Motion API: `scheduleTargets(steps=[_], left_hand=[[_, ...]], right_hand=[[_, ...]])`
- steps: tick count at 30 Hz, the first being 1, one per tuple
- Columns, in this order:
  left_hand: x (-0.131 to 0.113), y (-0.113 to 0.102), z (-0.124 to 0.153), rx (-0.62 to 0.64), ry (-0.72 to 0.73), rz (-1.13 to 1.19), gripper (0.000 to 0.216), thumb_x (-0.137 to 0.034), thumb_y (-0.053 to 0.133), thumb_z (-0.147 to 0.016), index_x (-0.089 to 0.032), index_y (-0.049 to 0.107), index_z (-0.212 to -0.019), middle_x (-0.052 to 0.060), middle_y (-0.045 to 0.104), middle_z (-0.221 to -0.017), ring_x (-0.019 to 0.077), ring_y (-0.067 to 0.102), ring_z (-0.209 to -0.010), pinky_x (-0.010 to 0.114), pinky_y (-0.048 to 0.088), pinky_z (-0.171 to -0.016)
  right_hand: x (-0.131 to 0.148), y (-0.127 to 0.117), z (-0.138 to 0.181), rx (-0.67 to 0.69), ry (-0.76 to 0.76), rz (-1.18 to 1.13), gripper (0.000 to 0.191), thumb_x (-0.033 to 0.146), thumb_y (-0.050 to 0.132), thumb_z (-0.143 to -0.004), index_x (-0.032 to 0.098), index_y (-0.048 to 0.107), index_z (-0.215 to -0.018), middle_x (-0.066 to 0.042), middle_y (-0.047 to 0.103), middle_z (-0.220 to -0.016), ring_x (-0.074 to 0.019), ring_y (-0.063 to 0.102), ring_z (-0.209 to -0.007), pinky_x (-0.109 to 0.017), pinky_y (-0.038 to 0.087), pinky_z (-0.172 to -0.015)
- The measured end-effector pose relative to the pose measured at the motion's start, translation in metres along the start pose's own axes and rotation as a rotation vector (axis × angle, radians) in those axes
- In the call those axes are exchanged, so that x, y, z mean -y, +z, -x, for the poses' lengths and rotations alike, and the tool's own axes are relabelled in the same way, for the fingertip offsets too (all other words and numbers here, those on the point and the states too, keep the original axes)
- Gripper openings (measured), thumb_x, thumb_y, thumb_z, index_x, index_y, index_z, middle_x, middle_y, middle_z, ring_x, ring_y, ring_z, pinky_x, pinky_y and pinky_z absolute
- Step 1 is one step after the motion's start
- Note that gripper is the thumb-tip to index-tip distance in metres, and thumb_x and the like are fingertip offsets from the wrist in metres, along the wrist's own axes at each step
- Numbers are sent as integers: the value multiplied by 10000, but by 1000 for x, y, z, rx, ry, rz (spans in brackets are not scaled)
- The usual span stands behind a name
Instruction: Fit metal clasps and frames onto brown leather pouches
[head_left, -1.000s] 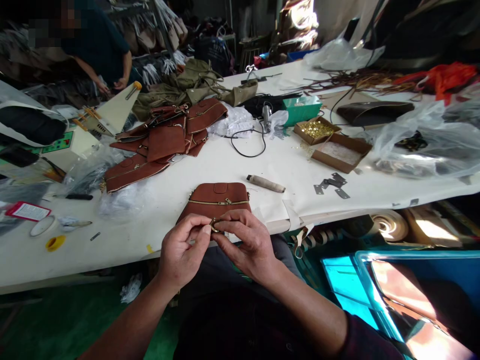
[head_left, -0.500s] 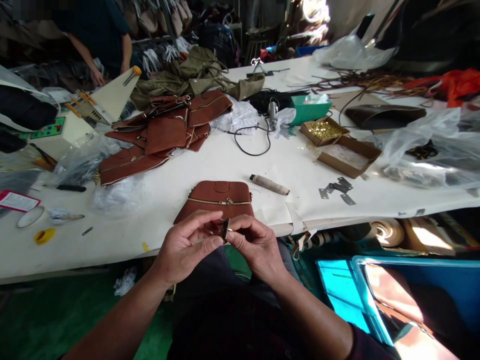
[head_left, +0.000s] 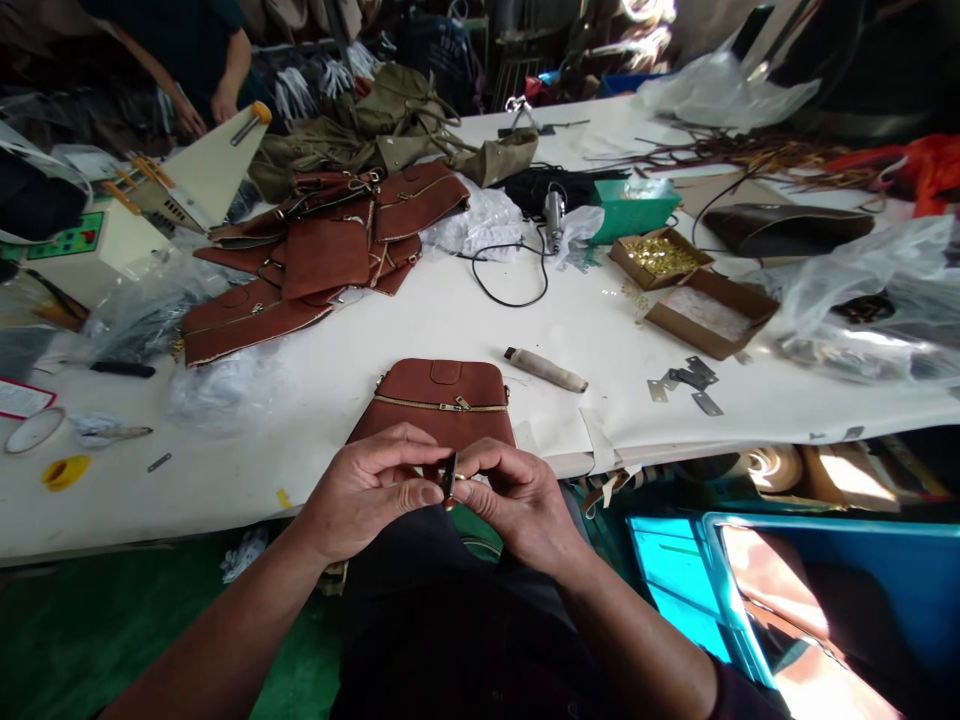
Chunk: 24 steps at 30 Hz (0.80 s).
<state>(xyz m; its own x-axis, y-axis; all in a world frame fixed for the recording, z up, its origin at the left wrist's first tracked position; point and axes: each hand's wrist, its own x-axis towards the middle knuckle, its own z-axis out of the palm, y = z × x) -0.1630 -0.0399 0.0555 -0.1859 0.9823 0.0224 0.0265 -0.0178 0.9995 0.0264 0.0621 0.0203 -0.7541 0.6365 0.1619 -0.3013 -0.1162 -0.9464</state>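
Between the fingertips of both hands is a small dark flat piece, held on edge. My left hand pinches it from the left side. My right hand is closed, with a tiny gold-coloured fitting at its thumb and forefinger, against the dark piece; its exact kind is too small to make out. Just beyond the hands a brown leather bag with a brass zip lies on the table, its near part hidden by my fingers.
On the white table are a wrapped tool, several metal plates, a box of gold fittings and a pile of brown bags. A blue crate stands at lower right. A co-worker's hands show at upper left.
The view has shifted slightly. Both hands stay together around the dark piece, which now stands more upright, with the gold fitting showing a little more beside it.
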Motion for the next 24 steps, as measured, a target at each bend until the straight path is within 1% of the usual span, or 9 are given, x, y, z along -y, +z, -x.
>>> scheduleTargets(steps=[4, 6, 8, 10, 12, 14, 16, 19, 24], left_hand=[[5, -5, -2, 39, -35, -22, 276, -293, 898, -861, -256, 867, -1133, 77, 736, -1109, 178, 754, -941, 236, 658, -783], [11, -13, -10, 69, -61, -37, 361, -359, 857, -904, -256, 824, -1248, 91, 749, -1170, 214, 764, -1002, 295, 666, -842], [20, -25, -28, 51, -61, -132, 464, -450, 776, -962, -246, 747, -1378, 109, 756, -1236, 257, 759, -1092, 368, 659, -926], [32, -40, -57, -31, -18, -399, 512, -494, 686, -1007, -226, 689, -1442, 126, 734, -1342, 290, 717, -1216, 434, 615, -1043], [45, -54, -90, -83, 27, -828, 533, -469, 648, -1014, -198, 650, -1472, 143, 652, -1498, 324, 616, -1374, 492, 515, -1184], [58, -64, -120, -15, 24, -1164, 572, -434, 662, -989, -158, 617, -1489, 169, 599, -1562, 358, 531, -1456, 532, 435, -1247], [66, -70, -140, 85, 12, -1291, 541, -420, 699, -959, -150, 654, -1426, 171, 640, -1505, 364, 549, -1420, 523, 445, -1228], [69, -73, -146, 145, 27, -1313, 443, -440, 747, -925, -173, 725, -1277, 151, 706, -1355, 352, 598, -1310, 484, 493, -1157], [59, -70, -125, 96, 75, -1404, 383, -421, 760, -920, -190, 703, -1221, 139, 679, -1289, 345, 577, -1257, 453, 501, -1093]], right_hand=[[-1, 0, -2, -16, 15, 4, 125, 325, 809, -972, 221, 770, -914, -21, 744, -854, -176, 700, -813, -321, 565, -806], [-5, -2, -6, -68, 29, 0, 146, 340, 820, -957, 218, 760, -901, -20, 738, -855, -173, 688, -796, -315, 559, -780], [-13, -7, -14, -156, 58, 8, 186, 369, 834, -937, 216, 741, -887, -18, 729, -853, -166, 663, -764, -302, 541, -732], [-24, -14, -24, -238, 82, 31, 223, 404, 833, -928, 214, 724, -883, -17, 722, -842, -164, 640, -749, -293, 518, -706], [-35, -22, -35, -278, 97, 75, 246, 430, 814, -934, 210, 717, -883, -21, 725, -834, -170, 637, -763, -295, 509, -722], [-44, -28, -44, -290, 105, 136, 249, 440, 793, -939, 207, 719, -888, -26, 734, -844, -178, 643, -783, -300, 511, -741], [-50, -32, -49, -293, 107, 209, 238, 430, 778, -940, 207, 721, -884, -26, 740, -851, -182, 647, -789, -302, 512, -747], [-54, -33, -51, -288, 100, 313, 207, 400, 759, -943, 208, 725, -872, -23, 747, -853, -185, 654, -786, -302, 511, -745], [-54, -30, -53, -280, 86, 417, 180, 379, 737, -949, 210, 736, -884, -26, 753, -870, -191, 661, -791, -309, 510, -742]])
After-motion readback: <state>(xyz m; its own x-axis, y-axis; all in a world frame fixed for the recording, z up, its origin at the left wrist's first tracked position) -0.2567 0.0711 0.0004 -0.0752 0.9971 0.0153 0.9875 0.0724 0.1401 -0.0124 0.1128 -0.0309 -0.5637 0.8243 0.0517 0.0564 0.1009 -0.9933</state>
